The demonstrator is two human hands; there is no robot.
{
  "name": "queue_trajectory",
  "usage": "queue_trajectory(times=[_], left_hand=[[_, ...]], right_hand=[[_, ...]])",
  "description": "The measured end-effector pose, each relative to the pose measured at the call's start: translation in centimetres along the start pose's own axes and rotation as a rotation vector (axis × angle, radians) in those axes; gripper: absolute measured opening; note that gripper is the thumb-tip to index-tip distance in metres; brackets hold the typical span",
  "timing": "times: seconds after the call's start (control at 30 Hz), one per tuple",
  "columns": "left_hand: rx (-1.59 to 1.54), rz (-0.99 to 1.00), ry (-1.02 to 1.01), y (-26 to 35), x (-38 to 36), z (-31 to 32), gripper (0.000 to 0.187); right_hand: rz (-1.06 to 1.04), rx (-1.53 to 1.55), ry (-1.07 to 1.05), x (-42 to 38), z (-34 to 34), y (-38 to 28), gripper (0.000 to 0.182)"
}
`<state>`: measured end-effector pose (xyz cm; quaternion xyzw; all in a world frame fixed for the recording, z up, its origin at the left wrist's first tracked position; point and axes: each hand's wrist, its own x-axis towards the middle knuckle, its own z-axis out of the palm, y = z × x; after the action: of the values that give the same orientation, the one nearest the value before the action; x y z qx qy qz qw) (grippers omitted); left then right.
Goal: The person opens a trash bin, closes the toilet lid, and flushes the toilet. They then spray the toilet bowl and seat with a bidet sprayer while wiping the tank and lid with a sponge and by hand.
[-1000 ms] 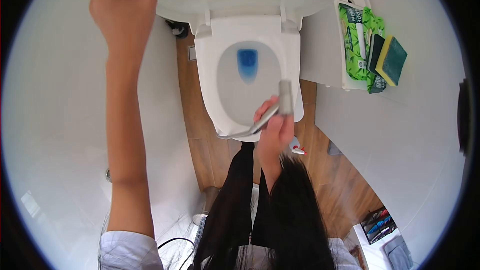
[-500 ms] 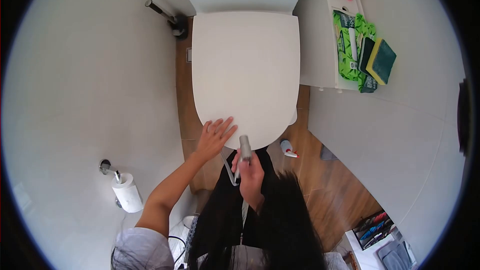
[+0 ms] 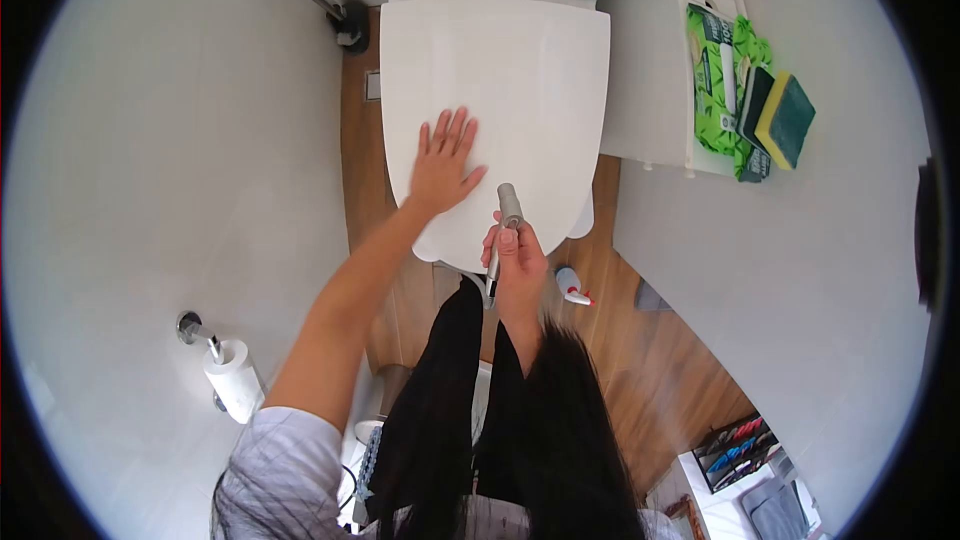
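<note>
1 toilet roll [image 3: 232, 377] hangs leftmost; next, the left hand [image 3: 443, 172], fingers spread and empty, lies on the closed toilet lid [image 3: 540, 90]; the right hand [image 3: 520, 260], curled tight, grips a grey tool [image 3: 510, 204] over the lid's front.

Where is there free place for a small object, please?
On the toilet lid, beyond the left hand and right of the sprayer. Also the wooden floor, between spray bottle and white stand. Crowded: the cabinet, with green packet and sponge.
</note>
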<state>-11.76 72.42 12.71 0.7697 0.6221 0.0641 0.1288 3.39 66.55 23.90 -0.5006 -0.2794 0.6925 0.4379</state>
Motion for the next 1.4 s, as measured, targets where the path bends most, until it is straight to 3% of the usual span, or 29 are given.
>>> queue_trajectory(times=[0.07, 0.1, 0.2, 0.23, 0.3, 0.37, 0.43, 0.47, 0.57, 0.63, 0.67, 0.83, 1.0, 1.07, 1.27, 1.3, 1.37, 1.4], left_hand=[[0.015, -0.296, 0.256, 2.2, 2.7, 2.4, 0.072], [0.018, -0.301, 0.26, 2.5, 3.4, 2.7, 0.072], [0.062, 0.195, 0.024, 2.3, 3.8, 2.2, 0.065], [0.061, 0.191, 0.017, 1.5, 4.0, 1.9, 0.065], [-0.114, 0.377, 0.004, -0.3, 5.3, 1.5, 0.064], [-0.089, 0.339, 0.042, -1.6, 7.5, 0.7, 0.062], [0.015, -0.241, 0.371, -2.4, 9.8, 0.8, 0.062], [0.011, -0.242, 0.361, -2.1, 9.6, 0.9, 0.062], [0.052, -0.143, 0.288, -1.7, 8.4, 0.5, 0.06], [0.052, 0.537, -0.005, -2.8, 7.6, 0.4, 0.061], [-0.077, 0.527, -0.049, -3.5, 8.6, -0.6, 0.061], [-0.113, 0.48, -0.001, -3.5, 10.1, -0.8, 0.065], [-0.141, 0.467, -0.003, -3.8, 10.8, -1.4, 0.063], [-0.029, 0.406, 0.072, -4.3, 12.0, -1.9, 0.062], [0.213, -0.075, 0.84, -10.4, 24.2, -15.7, 0.06], [0.223, -0.076, 0.845, -11.0, 25.4, -16.3, 0.06], [0.194, -0.321, 0.817, -11.4, 27.8, -15.5, 0.063], [0.188, -0.191, 0.747, -10.2, 28.2, -14.8, 0.067]], right_hand=[[-0.013, 0.021, -0.004, 0.7, 0.5, -0.3, 0.031], [-0.023, 0.042, 0.001, 1.2, 0.8, -0.4, 0.031], [-0.027, 0.048, 0.025, 1.9, 0.8, -0.6, 0.032], [-0.018, 0.05, 0.025, 2.0, 0.9, -0.3, 0.032], [-0.002, 0.04, 0.031, 2.4, 1.0, 0.0, 0.032], [0.007, 0.024, 0.019, 3.0, 1.5, 0.3, 0.032], [0.018, 0.009, 0.01, 3.6, 2.0, 0.3, 0.032], [0.008, 0.024, 0.009, 4.0, 2.3, 0.3, 0.032], [0.012, 0.064, 0.028, 4.1, 2.6, 0.2, 0.032], [0.018, 0.083, 0.054, 4.1, 2.5, 0.4, 0.032], [0.015, 0.072, 0.067, 4.1, 2.2, 0.5, 0.032], [-0.032, 0.044, 0.095, 6.2, 1.2, 0.9, 0.033], [-0.07, 0.109, 0.09, 8.1, 3.5, -4.3, 0.045], [-0.067, 0.136, 0.08, 8.0, 4.9, -6.9, 0.047], [-0.183, 0.409, -0.056, 8.8, 8.9, -14.5, 0.05], [-0.236, 0.402, -0.084, 9.5, 9.4, -15.7, 0.051], [-0.292, 0.395, -0.121, 10.4, 10.0, -17.1, 0.053], [-0.309, 0.386, -0.109, 10.8, 10.2, -17.6, 0.052]])
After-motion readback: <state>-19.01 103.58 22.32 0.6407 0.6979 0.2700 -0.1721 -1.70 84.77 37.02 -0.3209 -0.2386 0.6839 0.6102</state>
